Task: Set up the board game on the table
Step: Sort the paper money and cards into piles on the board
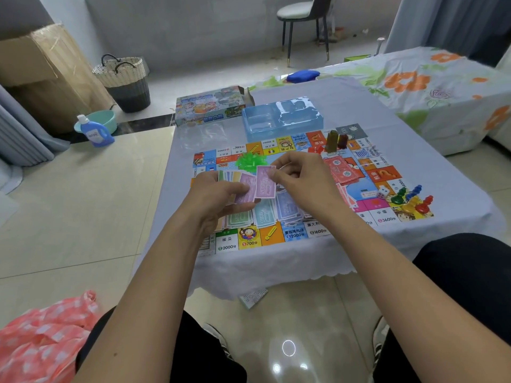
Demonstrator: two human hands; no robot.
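Note:
The colourful game board lies open on the small cloth-covered table. My left hand holds a fanned stack of play money above the board's middle. My right hand pinches one purple note at its top edge, next to the stack. Sorted piles of notes lie on the board beneath my hands. A heap of green houses sits just beyond them. Red cards, a white die and coloured pawns lie to the right.
An empty blue plastic tray and the game box sit at the table's far side. Dark tower pieces stand on the board's far edge. A flowered bed, a basket, a detergent bottle and a pink bag surround the table.

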